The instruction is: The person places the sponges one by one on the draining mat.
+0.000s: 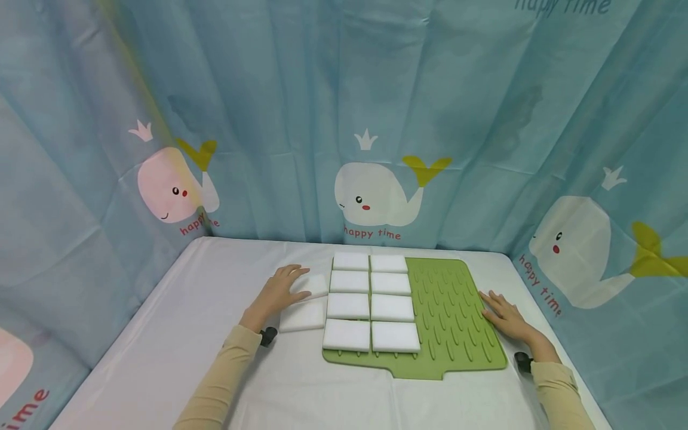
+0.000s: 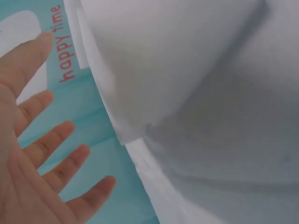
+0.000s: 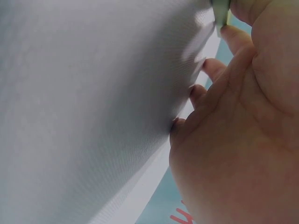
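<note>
My left hand (image 1: pixel 276 292) reaches over two white rectangular sponge-like blocks beside the mat: a farther block (image 1: pixel 318 285) and a nearer block (image 1: pixel 303 316). In the left wrist view the fingers of the left hand (image 2: pixel 35 161) are spread, with nothing held. A green drying-type mat (image 1: pixel 451 322) with raised ridges lies on the table. On its left half sit several more such blocks (image 1: pixel 395 337), laid flat in two columns. My right hand (image 1: pixel 506 318) rests at the mat's right edge. Its thumb and index finger are near the green edge (image 3: pixel 221 16) in the right wrist view.
A white cloth (image 1: pixel 161 352) covers the table. Blue curtains (image 1: pixel 301 119) printed with whales surround it at the back and both sides. The mat has a short tab (image 1: pixel 417 374) on its near edge.
</note>
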A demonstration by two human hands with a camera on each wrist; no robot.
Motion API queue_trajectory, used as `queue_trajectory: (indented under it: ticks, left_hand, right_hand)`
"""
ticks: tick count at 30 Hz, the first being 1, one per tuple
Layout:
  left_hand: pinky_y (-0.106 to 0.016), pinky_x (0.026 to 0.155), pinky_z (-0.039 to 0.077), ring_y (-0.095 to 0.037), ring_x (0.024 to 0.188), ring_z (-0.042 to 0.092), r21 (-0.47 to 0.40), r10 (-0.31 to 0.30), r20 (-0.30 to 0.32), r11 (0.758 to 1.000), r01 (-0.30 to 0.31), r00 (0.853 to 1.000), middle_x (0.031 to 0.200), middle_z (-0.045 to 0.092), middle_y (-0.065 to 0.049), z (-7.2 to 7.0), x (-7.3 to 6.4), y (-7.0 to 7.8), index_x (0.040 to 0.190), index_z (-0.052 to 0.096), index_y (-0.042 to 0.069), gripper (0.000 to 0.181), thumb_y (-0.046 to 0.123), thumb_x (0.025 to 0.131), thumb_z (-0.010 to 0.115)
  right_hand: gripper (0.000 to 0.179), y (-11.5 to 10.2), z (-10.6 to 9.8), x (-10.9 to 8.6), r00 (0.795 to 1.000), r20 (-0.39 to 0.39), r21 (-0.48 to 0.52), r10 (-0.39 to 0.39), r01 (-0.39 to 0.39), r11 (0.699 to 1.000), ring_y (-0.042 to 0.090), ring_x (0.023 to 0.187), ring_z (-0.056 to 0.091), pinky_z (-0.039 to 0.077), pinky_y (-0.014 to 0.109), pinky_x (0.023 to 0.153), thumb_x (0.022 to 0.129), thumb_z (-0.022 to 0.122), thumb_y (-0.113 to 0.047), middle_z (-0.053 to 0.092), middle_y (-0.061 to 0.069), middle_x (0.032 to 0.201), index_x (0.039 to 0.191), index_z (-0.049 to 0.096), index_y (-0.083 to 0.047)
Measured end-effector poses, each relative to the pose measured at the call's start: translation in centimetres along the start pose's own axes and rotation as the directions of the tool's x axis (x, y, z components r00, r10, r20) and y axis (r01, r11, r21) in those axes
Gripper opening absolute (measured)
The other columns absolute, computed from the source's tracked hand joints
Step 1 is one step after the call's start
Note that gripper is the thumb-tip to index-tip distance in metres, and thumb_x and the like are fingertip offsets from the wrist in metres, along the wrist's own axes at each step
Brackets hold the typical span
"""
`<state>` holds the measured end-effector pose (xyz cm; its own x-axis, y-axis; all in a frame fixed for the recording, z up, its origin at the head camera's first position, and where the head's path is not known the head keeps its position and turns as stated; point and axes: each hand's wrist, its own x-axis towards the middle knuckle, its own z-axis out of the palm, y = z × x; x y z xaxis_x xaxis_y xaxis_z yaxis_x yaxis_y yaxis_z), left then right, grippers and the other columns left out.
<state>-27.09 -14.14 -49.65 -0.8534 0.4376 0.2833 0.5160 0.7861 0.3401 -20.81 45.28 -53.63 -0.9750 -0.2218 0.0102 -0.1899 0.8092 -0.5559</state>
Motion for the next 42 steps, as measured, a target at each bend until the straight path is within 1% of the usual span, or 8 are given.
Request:
queue_trajectory:
  ticks: [5,9,14,22,29,35,38,42]
  left_hand:
    - [-0.059,0.093,0.039,-0.039,0.127,0.036,-0.002,-0.03,0.066,1.0,0.031,0.997,0.14,0.041,-0.016,-0.3,-0.1,-0.4,0.137,0.046,0.016,0.063,0.044,0.084,0.064]
    - [-0.058,0.093,0.041,-0.04,0.124,0.04,0.017,-0.026,0.083,1.0,0.025,0.996,0.136,0.044,-0.017,-0.6,-0.1,-0.6,0.134,0.05,0.013,0.062,0.043,0.083,0.066]
    - [-0.056,0.093,0.041,-0.04,0.119,0.043,0.026,-0.03,0.114,0.999,0.027,0.993,0.132,0.047,-0.019,-0.6,0.0,-1.2,0.131,0.052,0.009,0.062,0.041,0.081,0.069]
    - [-0.054,0.093,0.042,-0.039,0.118,0.045,0.032,-0.055,0.167,0.998,0.05,0.984,0.131,0.048,-0.018,-0.1,0.0,-2.2,0.13,0.053,0.009,0.061,0.04,0.081,0.069]
    - [-0.05,0.094,0.043,-0.037,0.116,0.048,0.004,-0.061,0.195,0.998,0.062,0.979,0.13,0.05,-0.016,0.2,0.0,-2.3,0.13,0.053,0.008,0.06,0.04,0.081,0.069]
    - [-0.05,0.095,0.042,-0.037,0.116,0.048,-0.023,-0.082,0.218,0.996,0.09,0.972,0.13,0.05,-0.018,0.1,0.0,-2.3,0.131,0.051,0.007,0.063,0.038,0.081,0.07]
    - [-0.051,0.097,0.041,-0.038,0.119,0.046,-0.051,-0.093,0.214,0.993,0.106,0.973,0.131,0.05,-0.018,-0.2,0.1,-2.2,0.132,0.051,0.006,0.063,0.036,0.08,0.071]
    - [-0.053,0.097,0.04,-0.039,0.12,0.045,-0.056,-0.078,0.189,0.994,0.091,0.979,0.13,0.049,-0.02,-0.8,0.4,-1.9,0.131,0.051,0.005,0.061,0.034,0.081,0.071]
  right_hand:
    - [0.059,0.0,0.0,0.0,1.0,0.001,-0.001,0.016,-0.016,1.0,0.059,0.13,0.002,-0.004,0.073,0.098,0.096,0.049,-0.029,0.013,0.036,0.146,0.143,0.029,0.0]
    - [0.059,-0.1,0.0,0.0,1.0,0.0,0.002,0.02,-0.02,1.0,0.059,0.13,0.002,-0.004,0.073,0.098,0.096,0.049,-0.029,0.013,0.036,0.146,0.143,0.029,0.0]
    - [0.06,-0.2,0.1,-0.1,1.0,-0.001,0.005,0.021,-0.021,1.0,0.059,0.131,0.002,-0.004,0.073,0.098,0.096,0.049,-0.03,0.013,0.036,0.146,0.143,0.029,0.0]
    - [0.058,-0.1,0.2,-0.1,1.0,-0.009,0.016,-0.004,0.005,1.0,0.06,0.13,0.003,-0.004,0.074,0.097,0.096,0.049,-0.029,0.013,0.036,0.145,0.143,0.029,0.0]
    - [0.056,-0.1,0.5,-0.4,0.999,-0.04,-0.007,-0.004,0.003,1.0,0.058,0.131,0.004,-0.003,0.073,0.098,0.096,0.048,-0.028,0.015,0.035,0.145,0.142,0.031,0.0]
    - [0.058,0.1,0.3,-0.3,1.0,-0.019,0.019,0.005,-0.005,1.0,0.056,0.133,0.0,-0.007,0.07,0.1,0.097,0.047,-0.03,0.011,0.033,0.147,0.144,0.028,-0.002]
    - [0.058,0.2,0.2,-0.1,1.0,-0.006,0.012,0.005,-0.005,1.0,0.056,0.133,0.0,-0.007,0.07,0.1,0.097,0.046,-0.03,0.011,0.033,0.148,0.145,0.027,-0.002]
    - [0.059,0.2,0.0,0.0,1.0,0.003,0.009,0.007,-0.007,1.0,0.057,0.132,0.0,-0.006,0.071,0.099,0.097,0.046,-0.03,0.011,0.034,0.147,0.144,0.027,-0.001]
